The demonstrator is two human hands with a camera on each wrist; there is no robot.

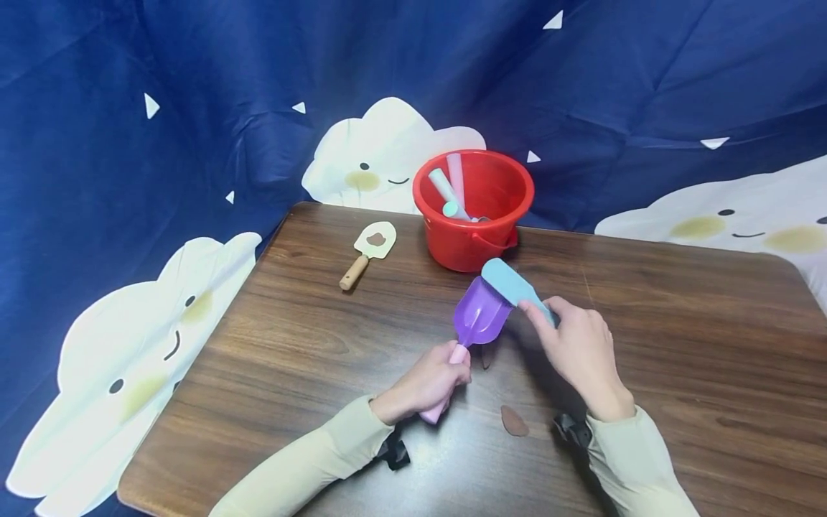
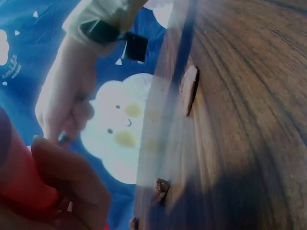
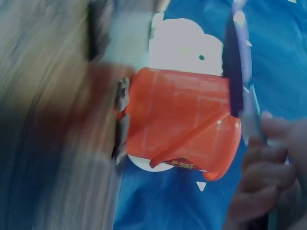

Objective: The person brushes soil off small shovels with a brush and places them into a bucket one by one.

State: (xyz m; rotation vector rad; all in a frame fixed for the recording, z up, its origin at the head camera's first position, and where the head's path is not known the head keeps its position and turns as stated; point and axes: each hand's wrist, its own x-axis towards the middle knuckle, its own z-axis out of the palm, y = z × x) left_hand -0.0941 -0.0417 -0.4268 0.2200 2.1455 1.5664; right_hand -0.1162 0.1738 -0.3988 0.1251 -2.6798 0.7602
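My left hand grips the pink handle of a toy shovel with a purple scoop, held above the table. In my right hand is a light-blue brush, pinched by its handle. Its broad head overlaps the scoop's upper right edge; whether they touch is hard to tell. Curled left fingers wrap the pink handle in the left wrist view. A flat brown piece lies between the forearms, and another brown piece is partly hidden below the scoop.
Behind the scoop stands a red bucket with several pastel-handled tools in it. A pale spade with a wooden handle lies to its left on the brown table. A blue cloud-print cloth hangs behind.
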